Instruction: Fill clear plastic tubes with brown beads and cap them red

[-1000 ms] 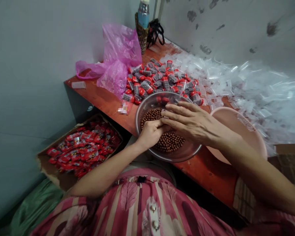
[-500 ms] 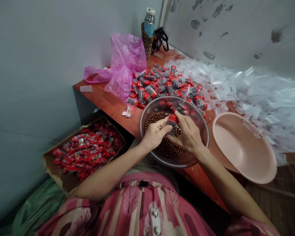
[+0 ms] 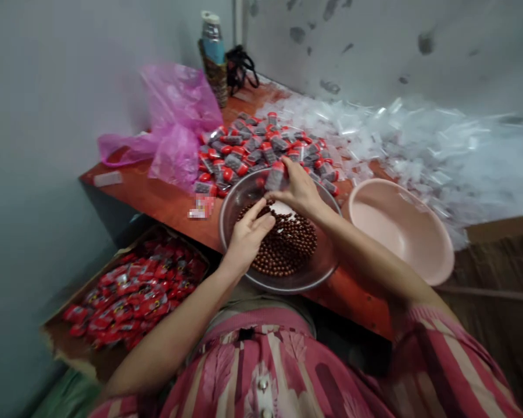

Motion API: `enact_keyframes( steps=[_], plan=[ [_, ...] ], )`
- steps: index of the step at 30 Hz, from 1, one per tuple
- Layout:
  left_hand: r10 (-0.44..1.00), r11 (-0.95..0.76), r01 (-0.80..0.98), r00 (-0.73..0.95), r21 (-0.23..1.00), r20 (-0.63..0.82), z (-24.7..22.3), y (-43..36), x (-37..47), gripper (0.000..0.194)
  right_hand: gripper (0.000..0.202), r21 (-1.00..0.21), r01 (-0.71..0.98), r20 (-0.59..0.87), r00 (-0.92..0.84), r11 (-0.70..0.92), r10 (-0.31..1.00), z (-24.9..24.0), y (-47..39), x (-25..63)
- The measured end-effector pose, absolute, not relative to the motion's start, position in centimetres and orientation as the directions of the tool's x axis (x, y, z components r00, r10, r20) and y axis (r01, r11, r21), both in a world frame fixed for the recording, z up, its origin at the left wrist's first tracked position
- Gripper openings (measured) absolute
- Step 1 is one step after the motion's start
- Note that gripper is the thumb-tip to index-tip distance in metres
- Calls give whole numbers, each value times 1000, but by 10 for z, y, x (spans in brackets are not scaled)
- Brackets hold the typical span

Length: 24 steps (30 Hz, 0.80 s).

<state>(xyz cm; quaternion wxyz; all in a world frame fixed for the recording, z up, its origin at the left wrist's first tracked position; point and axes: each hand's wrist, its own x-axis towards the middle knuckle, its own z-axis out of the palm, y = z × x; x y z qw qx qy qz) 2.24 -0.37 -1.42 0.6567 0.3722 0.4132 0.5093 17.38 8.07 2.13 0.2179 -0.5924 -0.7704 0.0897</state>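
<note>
A metal bowl (image 3: 326,270) at the table's front edge holds many small brown beads (image 3: 283,247). Over its far side my right hand (image 3: 300,188) grips a small clear container (image 3: 275,176) with a red cap and dark contents. My left hand (image 3: 246,235) is above the beads at the bowl's left, its thumb and fingers close together; whether anything small is between them is hidden. Just behind the bowl lies a heap of similar red-capped containers (image 3: 253,145).
A pink basin (image 3: 401,232) stands right of the bowl, before a pile of clear plastic pieces (image 3: 436,145). At the left are a pink bag (image 3: 178,128), a bottle (image 3: 213,49) and a carton of red packets (image 3: 135,290) below the red table (image 3: 165,203).
My right hand has lifted the red-capped container away from my left hand, toward the heap. My left hand has let go of it and sits lower over the beads. The view has shifted right.
</note>
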Motion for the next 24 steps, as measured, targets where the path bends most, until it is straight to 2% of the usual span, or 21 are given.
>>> enact_keyframes(
  steps=[4, 7, 10, 13, 16, 18, 19, 22, 24],
  plan=[
    [976, 204, -303, 138, 931, -169, -13, -5, 18, 51, 102, -482, 853, 248, -89, 202, 965, 53, 149, 199],
    [979, 195, -312, 119, 930, -165, -11, -5, 18, 50, 89, -576, 791, 279, -49, 208, 959, 64, 148, 228],
    [985, 166, -337, 105, 927, -138, -11, -6, 19, 46, 78, -619, 744, 249, -117, 251, 961, 57, 110, 251],
    [988, 152, -368, 88, 917, -128, -11, -7, 19, 42, 42, -550, 799, 141, -195, 241, 971, 45, 68, 272],
    [986, 163, -392, 89, 905, -140, -10, -9, 19, 39, 20, -489, 852, 212, -93, 188, 973, 40, 53, 297],
    [985, 170, -385, 100, 907, -143, -10, -10, 18, 38, 13, -455, 878, 245, -35, 147, 969, 38, 59, 313],
    [984, 172, -376, 100, 910, -145, -10, -10, 18, 37, 10, -421, 898, 213, -43, 131, 976, 36, 65, 320],
    [986, 168, -361, 78, 917, -150, -10, -11, 17, 36, 6, -242, 967, 9, -86, 86, 996, 27, 88, 332],
    [987, 161, -351, 57, 922, -151, -10, -12, 15, 35, 7, -158, 986, -55, -59, 49, 997, 20, 104, 336]
  ],
)
